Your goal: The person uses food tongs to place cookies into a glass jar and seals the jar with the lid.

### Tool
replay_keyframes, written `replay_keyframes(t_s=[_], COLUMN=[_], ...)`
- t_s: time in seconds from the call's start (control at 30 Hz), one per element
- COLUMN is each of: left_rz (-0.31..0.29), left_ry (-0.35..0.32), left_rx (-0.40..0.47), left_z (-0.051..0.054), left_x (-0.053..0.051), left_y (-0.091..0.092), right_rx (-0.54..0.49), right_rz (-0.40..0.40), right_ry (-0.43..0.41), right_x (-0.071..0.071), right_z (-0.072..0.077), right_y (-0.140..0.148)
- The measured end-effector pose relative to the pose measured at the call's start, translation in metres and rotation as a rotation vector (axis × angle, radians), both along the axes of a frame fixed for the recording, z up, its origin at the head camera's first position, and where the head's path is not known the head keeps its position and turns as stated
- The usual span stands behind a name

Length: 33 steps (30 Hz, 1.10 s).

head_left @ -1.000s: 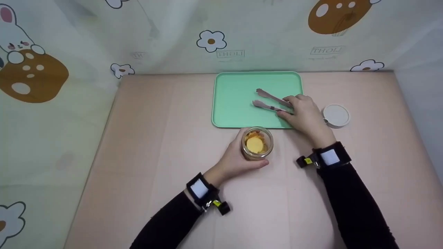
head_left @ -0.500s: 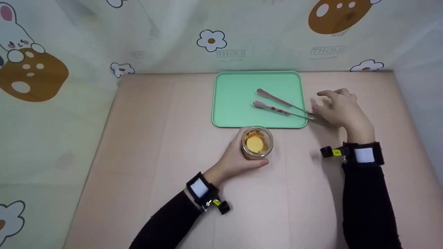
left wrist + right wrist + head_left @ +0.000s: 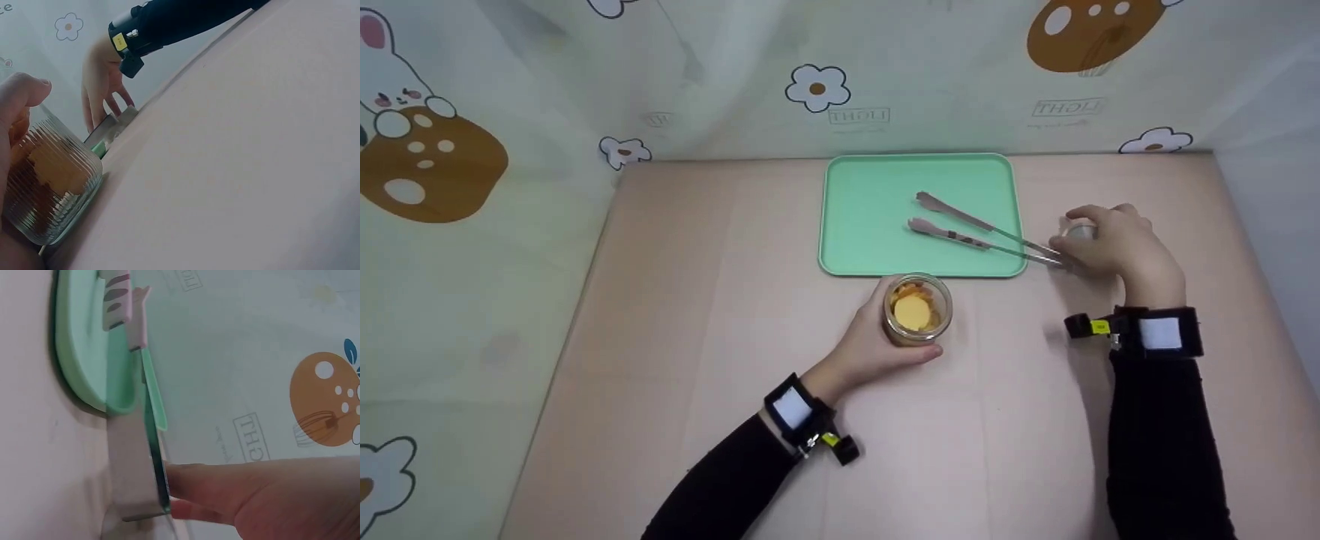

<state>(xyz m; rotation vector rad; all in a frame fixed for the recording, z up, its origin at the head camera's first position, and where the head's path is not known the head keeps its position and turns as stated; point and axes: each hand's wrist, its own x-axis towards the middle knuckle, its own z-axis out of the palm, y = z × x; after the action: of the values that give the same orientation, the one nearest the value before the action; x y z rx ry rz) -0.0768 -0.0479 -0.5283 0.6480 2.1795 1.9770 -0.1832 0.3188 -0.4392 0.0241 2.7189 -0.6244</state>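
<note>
In the head view my left hand (image 3: 870, 345) holds an open glass jar (image 3: 943, 330) upright, with orange pieces and a yellow disc inside. Ribbed glass shows beside the thumb (image 3: 31, 93) in the left wrist view. My right hand (image 3: 1129, 244) is over the pale round lid (image 3: 1082, 231), which shows between thumb and forefinger; whether they grip it is hidden. Metal tongs (image 3: 952, 214) with pinkish handle ends lie across the green tray's right edge, their joined end next to my right thumb. In the right wrist view the tongs (image 3: 135, 461) partly cover my fingers.
The green tray (image 3: 870, 217) stands at the back of the pale pink table (image 3: 675, 337). Printed cloth (image 3: 720, 75) rises behind the table and along its left side. Wrist cameras with straps (image 3: 802, 412) sit on both wrists.
My right hand has let go of the tongs and moved right, over the lid. The tongs lie on the tray edge. My left hand and the jar stay put.
</note>
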Motion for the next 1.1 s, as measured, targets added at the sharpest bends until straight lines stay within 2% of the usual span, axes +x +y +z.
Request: replay_keyframes(t_s=[0.17, 0.33, 0.43, 0.53, 0.6, 0.67, 0.8, 0.87, 0.97, 1.1], left_rz=[-0.004, -0.005, -0.004, -0.005, -0.003, -0.001, -0.001, -0.004, -0.002, 0.013], left_ry=[0.000, 0.002, 0.002, 0.007, 0.010, 0.014, 0.023, 0.031, 0.037, 0.054], left_rx=[0.005, 0.002, 0.003, 0.001, -0.002, -0.003, -0.002, -0.003, -0.018, -0.057], left_z=[0.000, 0.000, 0.000, 0.000, 0.000, -0.001, -0.001, -0.001, -0.001, -0.002], left_x=[0.000, 0.000, 0.000, 0.000, 0.000, 0.000, -0.001, -0.001, -0.001, -0.001], left_y=[0.001, 0.002, 0.002, 0.001, 0.001, 0.001, 0.000, -0.001, -0.001, -0.002], right_rx=[0.018, -0.007, -0.073, -0.178, -0.258, -0.313, -0.416, -0.463, -0.517, -0.503], right_rz=[-0.064, -0.135, -0.160, -0.113, -0.041, 0.064, 0.331, 0.471, 0.641, 0.801], right_ry=[0.026, 0.073, 0.139, 0.260, 0.373, 0.495, 0.676, 0.710, 0.718, 0.697], right_x=[0.002, 0.002, 0.005, 0.013, 0.023, 0.034, 0.060, 0.071, 0.083, 0.091], right_z=[-0.003, -0.001, 0.009, 0.028, 0.043, 0.057, 0.073, 0.076, 0.075, 0.066], right_y=[0.002, 0.004, 0.001, -0.012, -0.027, -0.046, -0.086, -0.103, -0.125, -0.144])
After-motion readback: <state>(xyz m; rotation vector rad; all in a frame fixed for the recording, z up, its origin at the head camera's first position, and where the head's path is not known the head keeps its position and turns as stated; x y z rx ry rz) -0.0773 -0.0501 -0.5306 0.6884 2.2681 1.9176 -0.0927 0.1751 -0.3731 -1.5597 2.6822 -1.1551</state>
